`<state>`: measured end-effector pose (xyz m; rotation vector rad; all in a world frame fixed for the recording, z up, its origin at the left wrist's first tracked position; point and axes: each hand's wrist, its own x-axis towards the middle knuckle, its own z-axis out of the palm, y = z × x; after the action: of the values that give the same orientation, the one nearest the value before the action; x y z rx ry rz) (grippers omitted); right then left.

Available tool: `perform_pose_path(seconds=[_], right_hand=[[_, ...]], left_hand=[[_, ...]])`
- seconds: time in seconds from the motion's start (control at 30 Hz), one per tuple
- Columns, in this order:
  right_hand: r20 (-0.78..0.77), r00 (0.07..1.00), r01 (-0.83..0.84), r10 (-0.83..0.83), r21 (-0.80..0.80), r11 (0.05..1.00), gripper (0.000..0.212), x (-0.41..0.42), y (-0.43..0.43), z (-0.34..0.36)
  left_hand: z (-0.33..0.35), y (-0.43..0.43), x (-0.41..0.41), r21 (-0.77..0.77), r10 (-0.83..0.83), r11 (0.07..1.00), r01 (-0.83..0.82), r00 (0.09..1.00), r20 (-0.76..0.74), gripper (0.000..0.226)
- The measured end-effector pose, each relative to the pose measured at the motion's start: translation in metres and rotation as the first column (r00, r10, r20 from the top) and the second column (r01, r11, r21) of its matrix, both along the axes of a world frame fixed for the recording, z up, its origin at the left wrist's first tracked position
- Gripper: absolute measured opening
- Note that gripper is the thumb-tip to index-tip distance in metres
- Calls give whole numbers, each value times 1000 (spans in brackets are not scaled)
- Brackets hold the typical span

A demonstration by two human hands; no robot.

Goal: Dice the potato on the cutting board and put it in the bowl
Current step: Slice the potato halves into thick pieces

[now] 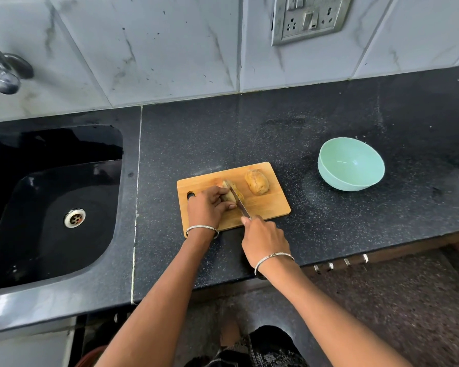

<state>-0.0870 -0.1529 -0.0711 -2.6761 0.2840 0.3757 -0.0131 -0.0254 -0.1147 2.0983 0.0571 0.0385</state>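
One potato half (256, 185), long axis toward wall (170, 49)

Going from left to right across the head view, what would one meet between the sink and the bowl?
Tap → sink drain → left hand → free potato half → bowl. The cutting board, knife and right hand overlap these, so they are left out.

No writing, brand, number or sign can be read anywhere in view. On the switch-and-socket plate (309, 18), set in the tiled wall above the worktop's back edge, any marking is too small and blurred to tell.
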Motion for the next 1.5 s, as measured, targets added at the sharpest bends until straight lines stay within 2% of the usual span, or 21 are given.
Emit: perform_pose_path(seconds=[0.2,0.5,0.7,0.97,1.1,1.23,1.37,1.5], right_hand=[[82,996,23,-24,16,1000,43,-3,2,7],[36,999,-6,6,10,1000,42,3,4,5],[14,1000,-27,27,7,1000,42,5,3,7],[-27,1000,-5,5,17,1000,41,18,12,1],[-21,1000,-4,4,-9,1000,41,31,24,-8],[-11,999,-31,31,-51,998,40,32,26,-15],[12,999,-40,42,-83,996,40,33,26,-16],[7,998,-58,59,-90,994,40,27,26,-17]], left_hand=[[1,-4,-4,-69,43,997,-43,999,7,37],[-6,-5,-6,-100,85,991,-84,996,0,34],[-13,-6,-5,-78,72,994,-71,997,11,35],[-23,-4,-4,25,63,998,-64,996,66,34],[-23,-2,-4,132,47,989,-66,989,142,34],[-23,-1,-5,159,36,986,-58,990,136,36],[-25,1,-2,149,45,987,-64,991,127,34],[-30,5,-3,67,53,996,-60,993,103,34]])
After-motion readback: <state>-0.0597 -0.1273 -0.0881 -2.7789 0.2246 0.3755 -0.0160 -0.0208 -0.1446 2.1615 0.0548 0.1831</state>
